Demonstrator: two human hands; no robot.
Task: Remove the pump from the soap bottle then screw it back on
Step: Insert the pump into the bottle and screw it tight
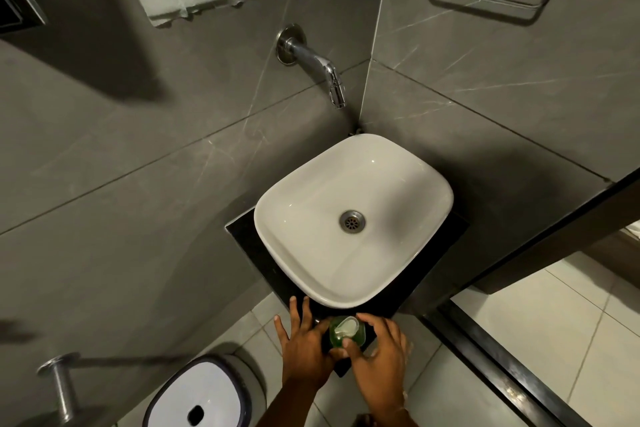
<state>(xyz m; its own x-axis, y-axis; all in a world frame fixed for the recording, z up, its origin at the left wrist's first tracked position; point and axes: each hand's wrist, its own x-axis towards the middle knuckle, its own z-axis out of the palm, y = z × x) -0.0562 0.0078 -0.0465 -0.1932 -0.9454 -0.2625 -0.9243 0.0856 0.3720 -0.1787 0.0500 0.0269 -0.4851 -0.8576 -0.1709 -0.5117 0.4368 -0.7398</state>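
A green soap bottle (337, 336) stands upright on the black counter (249, 246), just in front of the white sink. Its pale pump head (347, 326) sits on top. My left hand (304, 347) lies against the bottle's left side with the fingers spread toward the sink. My right hand (379, 354) curves around the bottle's right side, with the thumb on the near edge of the bottle. I cannot tell how firmly either hand grips it.
The white sink (408, 170) fills most of the counter, with a chrome tap (322, 69) on the grey tiled wall above it. A white-lidded bin (197, 395) stands on the floor at lower left. A metal roll holder (60, 385) juts from the left wall.
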